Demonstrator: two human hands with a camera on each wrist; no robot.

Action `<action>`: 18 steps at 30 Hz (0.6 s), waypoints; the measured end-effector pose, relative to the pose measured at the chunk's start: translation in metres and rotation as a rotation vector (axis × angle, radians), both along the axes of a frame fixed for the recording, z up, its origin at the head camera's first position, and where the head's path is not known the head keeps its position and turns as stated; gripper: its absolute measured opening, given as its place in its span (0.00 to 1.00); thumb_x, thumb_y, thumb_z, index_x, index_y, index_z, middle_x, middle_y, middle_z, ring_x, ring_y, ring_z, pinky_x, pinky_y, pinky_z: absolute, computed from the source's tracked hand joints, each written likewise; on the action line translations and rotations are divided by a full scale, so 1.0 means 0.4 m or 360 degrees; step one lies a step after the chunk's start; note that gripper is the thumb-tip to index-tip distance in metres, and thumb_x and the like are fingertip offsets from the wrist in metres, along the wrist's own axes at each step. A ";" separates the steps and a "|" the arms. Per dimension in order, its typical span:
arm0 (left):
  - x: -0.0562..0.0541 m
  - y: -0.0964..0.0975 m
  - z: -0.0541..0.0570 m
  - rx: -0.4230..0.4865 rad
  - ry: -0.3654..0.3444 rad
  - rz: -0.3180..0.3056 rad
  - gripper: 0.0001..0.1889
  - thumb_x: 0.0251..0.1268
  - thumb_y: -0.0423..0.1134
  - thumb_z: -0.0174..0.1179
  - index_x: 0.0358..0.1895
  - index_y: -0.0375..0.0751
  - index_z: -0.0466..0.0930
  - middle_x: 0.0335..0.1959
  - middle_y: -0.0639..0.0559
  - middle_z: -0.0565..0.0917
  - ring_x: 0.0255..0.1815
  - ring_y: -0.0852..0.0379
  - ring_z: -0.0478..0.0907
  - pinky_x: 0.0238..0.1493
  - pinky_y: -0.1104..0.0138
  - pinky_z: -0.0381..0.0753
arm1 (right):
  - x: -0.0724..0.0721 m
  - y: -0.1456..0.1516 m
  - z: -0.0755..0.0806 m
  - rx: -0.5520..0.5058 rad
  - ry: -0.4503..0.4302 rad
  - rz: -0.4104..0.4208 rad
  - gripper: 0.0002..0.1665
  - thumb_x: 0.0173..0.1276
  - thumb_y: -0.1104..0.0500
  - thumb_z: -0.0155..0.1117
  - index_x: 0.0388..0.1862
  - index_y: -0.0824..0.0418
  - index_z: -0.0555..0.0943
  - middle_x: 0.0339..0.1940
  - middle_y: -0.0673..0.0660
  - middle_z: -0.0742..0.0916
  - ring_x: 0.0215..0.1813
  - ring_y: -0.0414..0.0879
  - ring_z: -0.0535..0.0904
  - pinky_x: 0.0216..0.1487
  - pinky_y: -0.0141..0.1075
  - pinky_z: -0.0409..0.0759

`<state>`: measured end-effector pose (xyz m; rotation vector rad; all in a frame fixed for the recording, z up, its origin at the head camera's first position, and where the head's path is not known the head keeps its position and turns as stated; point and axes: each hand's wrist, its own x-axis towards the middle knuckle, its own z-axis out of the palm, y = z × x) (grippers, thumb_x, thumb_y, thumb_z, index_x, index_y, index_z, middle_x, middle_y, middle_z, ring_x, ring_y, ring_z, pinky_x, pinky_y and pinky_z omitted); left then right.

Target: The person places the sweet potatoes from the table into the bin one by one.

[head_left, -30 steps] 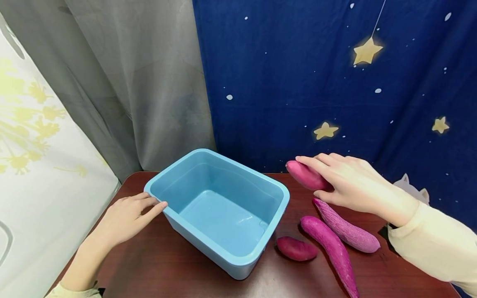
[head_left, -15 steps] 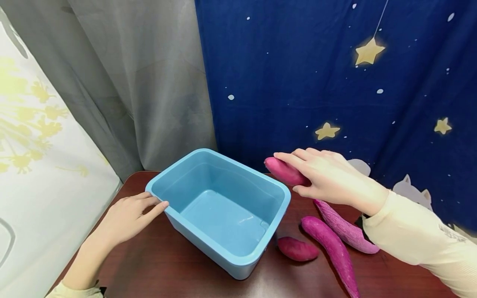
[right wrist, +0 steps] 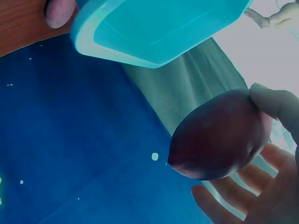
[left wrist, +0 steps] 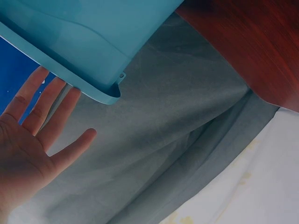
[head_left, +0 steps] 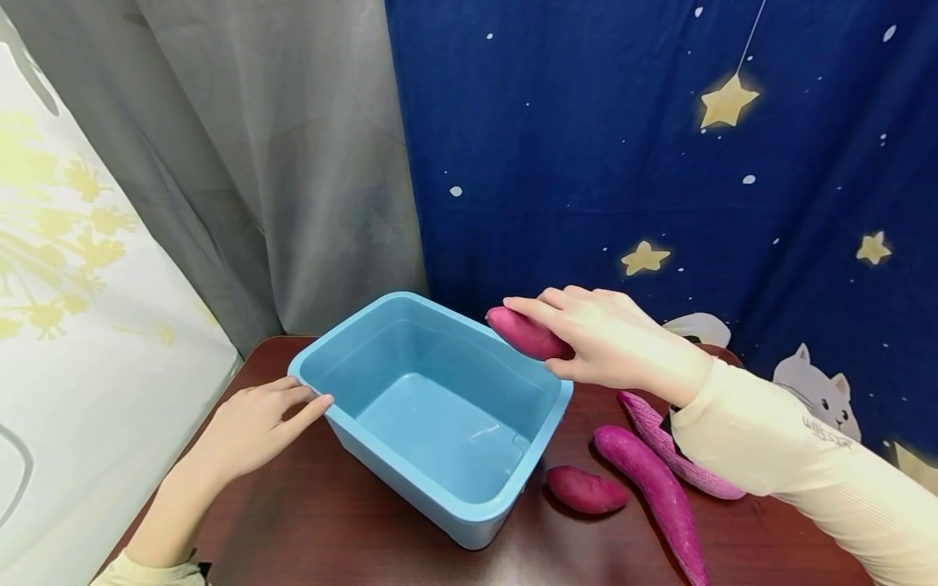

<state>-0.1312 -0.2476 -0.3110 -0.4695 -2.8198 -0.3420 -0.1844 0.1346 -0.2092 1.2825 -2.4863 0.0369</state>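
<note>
In the head view my right hand (head_left: 604, 338) grips a reddish-purple sweet potato (head_left: 523, 332) from above, over the far right rim of a light-blue plastic bin (head_left: 432, 423). The right wrist view has that sweet potato (right wrist: 217, 135) between the thumb and the fingers. My left hand (head_left: 249, 427) touches the bin's left corner. Its fingers stretch out to the rim (left wrist: 65, 74) in the left wrist view, the thumb standing apart from it. Nothing lies inside the bin.
Right of the bin, a smaller sweet potato (head_left: 586, 490), a long smooth magenta vegetable (head_left: 652, 484) and a long rough-skinned pinkish one (head_left: 659, 431) lie on the brown table (head_left: 293, 521). My right forearm partly covers the rough one. Grey and star-patterned blue curtains (head_left: 550, 203) hang behind.
My right hand has moved left with the sweet potato, from above the long vegetables to over the bin's far right rim. The left hand has stayed at the bin's corner.
</note>
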 end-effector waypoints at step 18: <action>-0.001 0.000 0.001 0.0001 -0.0024 0.0010 0.16 0.62 0.55 0.48 0.38 0.51 0.81 0.36 0.59 0.76 0.32 0.58 0.75 0.28 0.60 0.70 | -0.042 -0.098 0.012 0.0061 -0.0047 0.0021 0.37 0.48 0.53 0.65 0.60 0.53 0.68 0.39 0.51 0.77 0.35 0.43 0.71 0.28 0.34 0.70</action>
